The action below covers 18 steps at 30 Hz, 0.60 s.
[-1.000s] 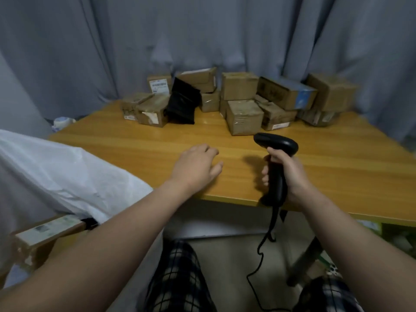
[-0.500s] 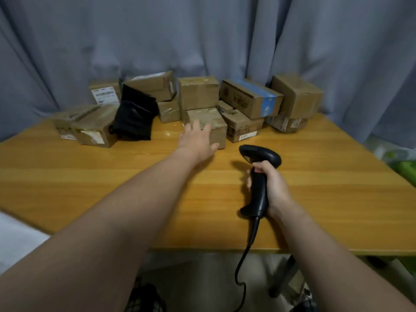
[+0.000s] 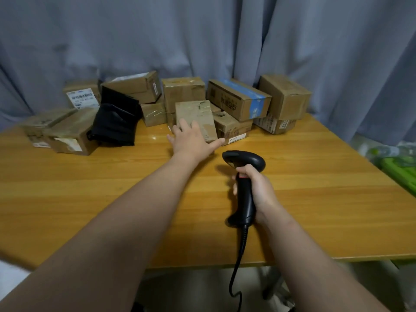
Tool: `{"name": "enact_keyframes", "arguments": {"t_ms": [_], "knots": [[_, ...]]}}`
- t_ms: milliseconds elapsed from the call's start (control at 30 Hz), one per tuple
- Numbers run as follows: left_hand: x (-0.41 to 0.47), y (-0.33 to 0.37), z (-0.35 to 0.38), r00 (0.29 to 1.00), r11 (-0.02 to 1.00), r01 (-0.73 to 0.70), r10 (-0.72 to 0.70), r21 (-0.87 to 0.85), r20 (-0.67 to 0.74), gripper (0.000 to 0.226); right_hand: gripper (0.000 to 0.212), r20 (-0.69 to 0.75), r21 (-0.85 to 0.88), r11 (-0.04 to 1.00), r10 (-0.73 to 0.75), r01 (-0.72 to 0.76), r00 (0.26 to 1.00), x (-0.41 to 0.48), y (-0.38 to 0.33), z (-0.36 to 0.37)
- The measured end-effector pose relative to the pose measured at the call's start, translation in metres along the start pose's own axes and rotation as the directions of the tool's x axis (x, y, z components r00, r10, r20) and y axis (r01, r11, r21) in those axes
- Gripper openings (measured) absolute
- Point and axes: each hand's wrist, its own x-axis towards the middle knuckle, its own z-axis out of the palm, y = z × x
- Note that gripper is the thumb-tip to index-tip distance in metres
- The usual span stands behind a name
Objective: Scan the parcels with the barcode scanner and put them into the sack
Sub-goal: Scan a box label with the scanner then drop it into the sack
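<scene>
The taped parcel (image 3: 198,113) is touched by the spread left hand (image 3: 192,140), and the barcode scanner (image 3: 244,163) is gripped by the right hand (image 3: 261,192). The parcel is probably stiff, light cardboard and is best held across its sides.

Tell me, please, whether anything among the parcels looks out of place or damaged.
The black soft bag stands out among the brown cardboard boxes, slumped against them. The blue-taped box lies tilted on its neighbours. Tape on the front box looks wrinkled. Nothing is spilled.
</scene>
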Motion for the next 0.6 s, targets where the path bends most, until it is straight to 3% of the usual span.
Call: {"name": "enact_keyframes", "arguments": {"t_ms": [100, 267, 400, 600], "knots": [[0.014, 0.008, 0.002, 0.996, 0.996, 0.074, -0.071, -0.043, 0.058, 0.094, 0.022, -0.012, 0.074, 0.997, 0.028, -0.027, 1.0, 0.0, -0.003, -0.003], [0.02, -0.009, 0.003, 0.999, 0.997, 0.053, -0.052, -0.065, 0.005, 0.071, 0.022, -0.01, 0.093, 0.995, 0.026, -0.025, 1.0, 0.002, -0.003, -0.004], [0.022, -0.005, -0.001, 0.993, 1.0, 0.016, -0.019, 0.025, 0.113, 0.073, 0.022, -0.016, 0.094, 0.995, 0.032, -0.031, 0.999, 0.002, -0.001, -0.004], [0.039, 0.016, 0.007, 0.98, 0.985, 0.164, -0.156, -0.058, 0.126, 0.086, 0.021, -0.029, 0.112, 0.993, 0.051, -0.047, 0.998, 0.008, -0.005, -0.005]]}}
